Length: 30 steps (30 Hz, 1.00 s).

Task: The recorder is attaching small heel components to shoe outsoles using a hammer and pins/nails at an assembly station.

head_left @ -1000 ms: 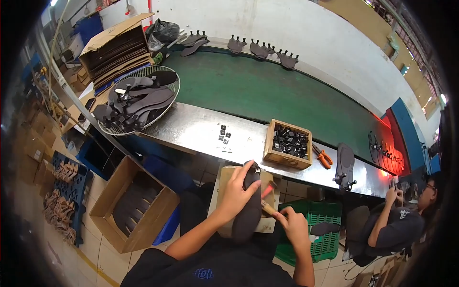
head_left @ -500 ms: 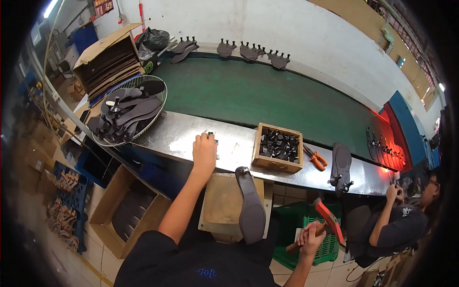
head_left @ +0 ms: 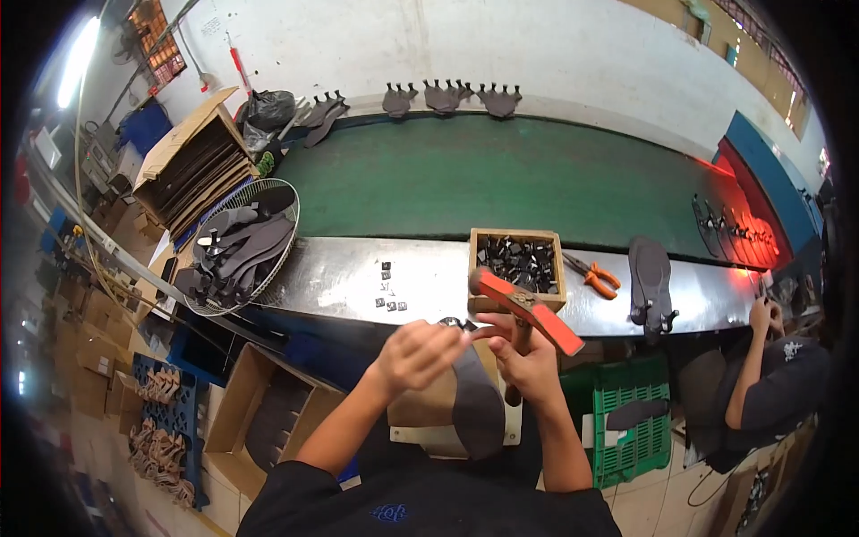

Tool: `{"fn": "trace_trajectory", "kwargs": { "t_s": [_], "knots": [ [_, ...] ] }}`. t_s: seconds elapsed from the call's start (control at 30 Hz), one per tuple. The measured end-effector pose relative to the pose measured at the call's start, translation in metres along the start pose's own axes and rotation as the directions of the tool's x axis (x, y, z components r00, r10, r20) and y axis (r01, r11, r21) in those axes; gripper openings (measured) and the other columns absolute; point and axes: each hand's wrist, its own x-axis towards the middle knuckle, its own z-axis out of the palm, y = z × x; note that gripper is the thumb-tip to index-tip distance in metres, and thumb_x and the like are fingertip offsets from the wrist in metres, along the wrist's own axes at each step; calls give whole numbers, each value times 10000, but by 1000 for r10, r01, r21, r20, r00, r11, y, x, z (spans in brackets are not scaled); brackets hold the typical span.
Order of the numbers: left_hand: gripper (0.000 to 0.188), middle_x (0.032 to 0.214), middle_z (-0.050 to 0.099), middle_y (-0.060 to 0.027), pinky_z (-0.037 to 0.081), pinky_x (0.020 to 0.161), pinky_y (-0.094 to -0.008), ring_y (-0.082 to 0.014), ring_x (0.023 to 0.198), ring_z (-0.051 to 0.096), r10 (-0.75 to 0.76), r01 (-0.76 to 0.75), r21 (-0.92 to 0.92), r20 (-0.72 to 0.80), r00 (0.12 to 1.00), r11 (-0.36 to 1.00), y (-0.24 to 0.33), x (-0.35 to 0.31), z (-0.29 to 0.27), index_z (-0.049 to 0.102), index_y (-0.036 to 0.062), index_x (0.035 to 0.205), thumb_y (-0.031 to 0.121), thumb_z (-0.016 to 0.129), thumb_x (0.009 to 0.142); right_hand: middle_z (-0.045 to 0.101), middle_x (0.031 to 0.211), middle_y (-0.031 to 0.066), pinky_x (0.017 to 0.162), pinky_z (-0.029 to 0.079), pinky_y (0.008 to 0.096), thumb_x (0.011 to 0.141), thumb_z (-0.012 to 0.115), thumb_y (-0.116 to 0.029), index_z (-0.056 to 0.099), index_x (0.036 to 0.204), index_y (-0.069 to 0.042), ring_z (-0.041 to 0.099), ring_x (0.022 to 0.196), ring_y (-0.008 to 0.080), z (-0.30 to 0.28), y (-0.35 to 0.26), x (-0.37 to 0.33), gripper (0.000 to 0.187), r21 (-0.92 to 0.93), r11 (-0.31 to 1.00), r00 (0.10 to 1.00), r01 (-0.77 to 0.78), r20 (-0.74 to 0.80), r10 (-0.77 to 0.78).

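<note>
A dark shoe sole (head_left: pixel 479 403) lies on a yellowish block (head_left: pixel 422 407) in front of me, its far end partly hidden by my hands. At that far end, my left hand (head_left: pixel 419 356) has its fingers pinched together; whatever they hold is too small to make out. My right hand (head_left: pixel 533 365) grips the wooden handle of a hammer (head_left: pixel 528 311) with a red head, raised above the sole. Several small black pieces (head_left: pixel 386 277) lie on the metal bench (head_left: pixel 335 268) beyond my left hand. Past the hammer, a wooden box (head_left: pixel 476 234) holds many similar black pieces.
Pliers (head_left: pixel 601 283) and a pair of soles (head_left: pixel 650 277) lie right of the box. A wire basket of soles (head_left: pixel 293 234) stands left. Behind runs a green conveyor belt (head_left: pixel 465 179). A green crate (head_left: pixel 658 452) sits lower right; a co-worker (head_left: pixel 778 380) works at far right.
My left hand has come back from the small pieces on the bench to the sole's far end. My right hand has brought the hammer up and left, over the sole. The view has shifted.
</note>
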Motion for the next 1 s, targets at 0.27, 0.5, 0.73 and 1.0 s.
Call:
{"fn": "trace_trajectory", "kwargs": {
  "t_s": [0.27,0.5,0.73,1.0],
  "knots": [
    [478,1206,614,-116,462,938,-389,-308,1110,575,-619,596,-228,-40,784,770,29,-20,28,595,52,1272,256,753,870,662,770,13,438,355,206,948,714,-120,698,1084,29,492,494,35,6,-11,-5,202,-165,984,995,-62,-91,47],
    [336,1185,660,-138,254,1085,-601,-306,1139,607,-668,880,-140,601,439,453,20,-49,52,629,76,1182,279,693,923,735,1126,128,437,349,193,917,738,-127,657,968,-10,478,509,29,-14,12,21,151,-195,974,993,-116,-24,113],
    [236,1290,660,-77,152,1127,-643,-251,1231,595,-597,878,-222,660,456,424,34,-59,36,661,91,1141,203,674,934,710,983,68,850,534,293,894,705,17,613,1194,30,658,924,134,2,22,29,314,-360,880,939,-311,25,342],
    [292,1392,613,-100,144,1157,-606,-238,1309,545,-571,888,-282,686,451,363,32,-63,27,671,88,1182,220,670,922,727,953,60,810,522,276,896,742,-46,672,1130,22,647,894,113,-8,56,18,254,-366,868,934,-337,-14,357]
  ]
}}
